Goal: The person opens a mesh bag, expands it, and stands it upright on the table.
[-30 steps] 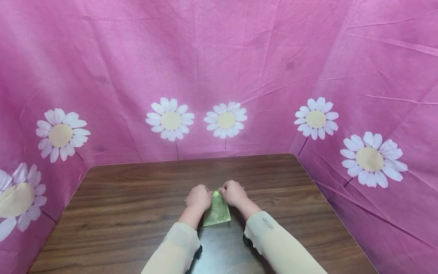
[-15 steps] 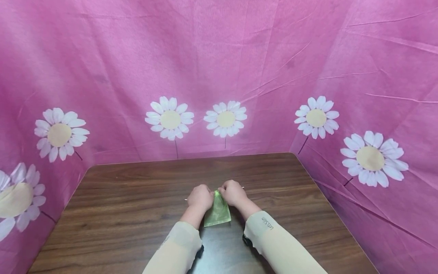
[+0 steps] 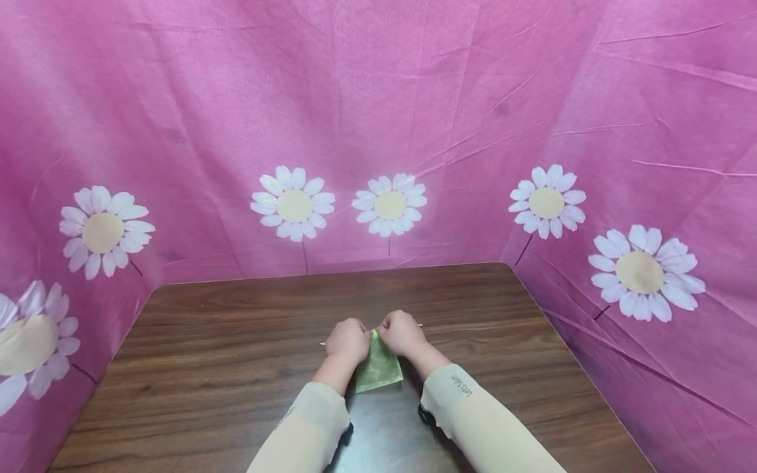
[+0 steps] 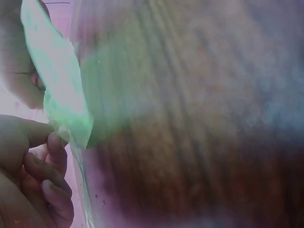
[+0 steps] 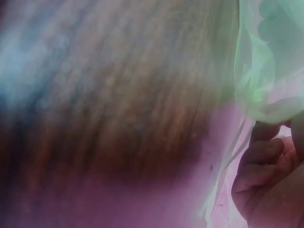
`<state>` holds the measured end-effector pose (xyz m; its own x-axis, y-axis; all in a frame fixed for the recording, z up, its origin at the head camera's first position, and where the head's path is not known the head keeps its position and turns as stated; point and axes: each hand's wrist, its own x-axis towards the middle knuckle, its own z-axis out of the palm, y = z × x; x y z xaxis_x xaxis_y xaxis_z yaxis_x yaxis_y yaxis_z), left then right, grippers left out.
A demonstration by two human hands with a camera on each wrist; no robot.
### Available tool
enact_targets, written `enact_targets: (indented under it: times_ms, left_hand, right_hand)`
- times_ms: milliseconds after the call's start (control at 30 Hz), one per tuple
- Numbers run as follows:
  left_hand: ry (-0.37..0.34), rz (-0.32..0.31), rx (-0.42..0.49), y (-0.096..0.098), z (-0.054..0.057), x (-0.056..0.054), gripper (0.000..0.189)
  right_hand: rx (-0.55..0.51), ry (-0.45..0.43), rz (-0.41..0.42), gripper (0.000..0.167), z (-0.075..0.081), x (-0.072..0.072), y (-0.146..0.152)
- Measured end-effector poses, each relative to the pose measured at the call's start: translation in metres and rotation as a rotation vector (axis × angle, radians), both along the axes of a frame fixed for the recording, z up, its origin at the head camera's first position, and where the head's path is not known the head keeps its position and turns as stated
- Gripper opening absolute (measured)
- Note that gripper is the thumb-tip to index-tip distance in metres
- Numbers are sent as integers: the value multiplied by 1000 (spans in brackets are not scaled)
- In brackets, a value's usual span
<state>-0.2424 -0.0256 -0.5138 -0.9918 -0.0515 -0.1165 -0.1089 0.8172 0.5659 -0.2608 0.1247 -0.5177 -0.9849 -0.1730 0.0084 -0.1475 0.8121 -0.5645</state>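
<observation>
A small sheer green drawstring pouch [image 3: 379, 368] lies between my two hands over the table, with its bottom edge toward me. At its top left corner my left hand [image 3: 349, 341] pinches the mouth between thumb and forefinger, the other fingers curled. My right hand [image 3: 402, 334] grips the top right side the same way. The sheer green fabric [image 4: 61, 71] glows brightly in the left wrist view. Thin ribbon strands [image 5: 230, 161] run past the right fingers in the right wrist view. Small pale cord ends poke out beyond the outer side of each hand.
The brown wood-grain table [image 3: 236, 341] stretches out around both hands. A pink cloth [image 3: 378, 98] printed with white daisies hangs behind the table and along both sides.
The pouch's gathered top has spread a little flatter between the fingers. Its bottom edge has shifted slightly right and toward me. Both hands stay almost in place.
</observation>
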Motion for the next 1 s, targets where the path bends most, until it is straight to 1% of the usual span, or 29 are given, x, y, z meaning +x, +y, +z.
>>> enact_targets:
  times_ms: [100, 200, 267, 367, 600, 833, 1000]
  left_hand:
    - [37, 8, 50, -3, 1, 1, 16]
    - [77, 13, 130, -7, 2, 2, 15]
    - [95, 9, 184, -9, 3, 2, 14]
    - [99, 4, 244, -9, 5, 1, 15]
    - [106, 3, 307, -7, 4, 1, 15]
    - [97, -26, 367, -6, 4, 2, 17]
    - [101, -42, 390, -6, 4, 4, 17]
  right_hand:
    - [-38, 30, -8, 26, 1, 0, 4]
    - [-92, 74, -28, 17, 2, 0, 9]
    - [-124, 89, -42, 14, 3, 1, 12]
    - [-164, 85, -58, 13, 5, 2, 14]
    - [-224, 67, -81, 13, 10, 6, 11]
    - [-257, 66, -95, 15, 11, 7, 11]
    - [-261, 68, -94, 15, 11, 10, 10]
